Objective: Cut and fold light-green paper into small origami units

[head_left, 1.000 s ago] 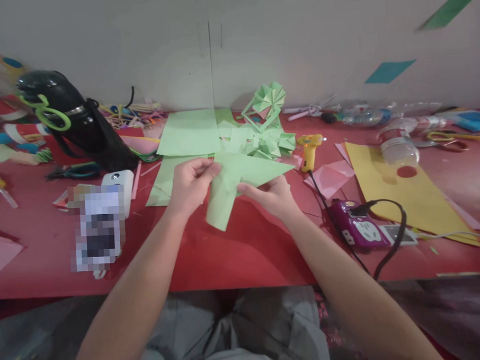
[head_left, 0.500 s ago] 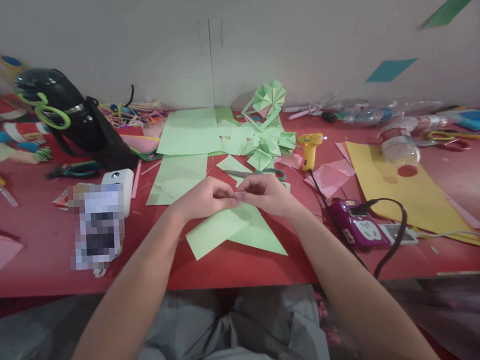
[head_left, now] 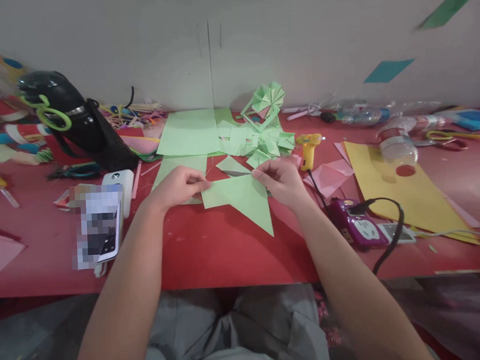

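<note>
A partly folded sheet of light green paper is held up between my two hands above the red table. My left hand pinches its left corner between thumb and fingertips. At the top right corner, my right hand grips the paper the same way. One pointed flap hangs down toward the lower right. Just behind lie a small green paper piece and a cluster of folded green paper shapes. The scissors there are mostly hidden by the held paper.
Green sheets lie at the back. Left are a phone and a black bottle. To the right are a yellow glue gun, a purple power strip with cables, yellow paper and a plastic bottle.
My hands, close together over the paper's middle before, have spread apart to its upper corners. The paper has been raised and turned, and its lower left flap no longer reaches down.
</note>
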Tool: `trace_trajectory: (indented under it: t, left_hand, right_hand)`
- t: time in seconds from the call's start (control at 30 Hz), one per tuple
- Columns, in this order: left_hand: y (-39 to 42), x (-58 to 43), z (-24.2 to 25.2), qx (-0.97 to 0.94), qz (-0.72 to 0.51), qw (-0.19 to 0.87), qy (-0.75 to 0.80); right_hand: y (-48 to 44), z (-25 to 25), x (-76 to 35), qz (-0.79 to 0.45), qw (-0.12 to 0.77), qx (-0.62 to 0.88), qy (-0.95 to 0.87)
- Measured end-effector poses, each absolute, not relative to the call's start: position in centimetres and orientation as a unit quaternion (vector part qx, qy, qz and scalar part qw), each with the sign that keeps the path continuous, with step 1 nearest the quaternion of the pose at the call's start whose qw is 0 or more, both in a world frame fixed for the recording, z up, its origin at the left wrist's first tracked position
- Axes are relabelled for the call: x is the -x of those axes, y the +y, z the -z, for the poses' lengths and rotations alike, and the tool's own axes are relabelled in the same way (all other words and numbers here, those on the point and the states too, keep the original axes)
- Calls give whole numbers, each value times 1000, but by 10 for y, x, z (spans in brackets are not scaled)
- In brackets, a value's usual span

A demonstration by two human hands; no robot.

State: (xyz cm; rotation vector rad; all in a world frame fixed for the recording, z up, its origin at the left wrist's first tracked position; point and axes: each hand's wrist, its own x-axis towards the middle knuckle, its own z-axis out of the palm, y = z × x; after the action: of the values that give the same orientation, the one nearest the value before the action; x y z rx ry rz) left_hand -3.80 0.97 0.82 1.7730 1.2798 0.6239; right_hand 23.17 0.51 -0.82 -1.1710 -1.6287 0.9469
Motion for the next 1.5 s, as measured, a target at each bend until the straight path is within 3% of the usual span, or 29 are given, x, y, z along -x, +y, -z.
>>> trace_trajectory:
  t: [0.33, 0.7, 0.9, 1.23, 1.37, 1.5]
  left_hand:
    - [14, 35, 0, -708, -307, 331, 542]
    - [-8, -9, -2, -768, -204, 412, 447]
    - [-6, -10, -3, -778, -253, 373, 438]
    - [21, 60, -4, -710, -367, 179, 573]
    - [20, 56, -4, -705, -386, 200, 560]
    - [15, 36, -3, -719, -375, 262, 523]
  right_hand:
    - [2, 9, -232, -436, 371, 484, -662]
    - [-7, 2, -220, -426, 240, 393, -779]
    - [-9, -1, -219, -444, 258, 404, -757]
    - [1, 0, -243, -395, 311, 490, -712]
    - [3, 3, -238, -359, 422, 507, -660]
    - [0, 6, -226, -375, 398, 483, -684]
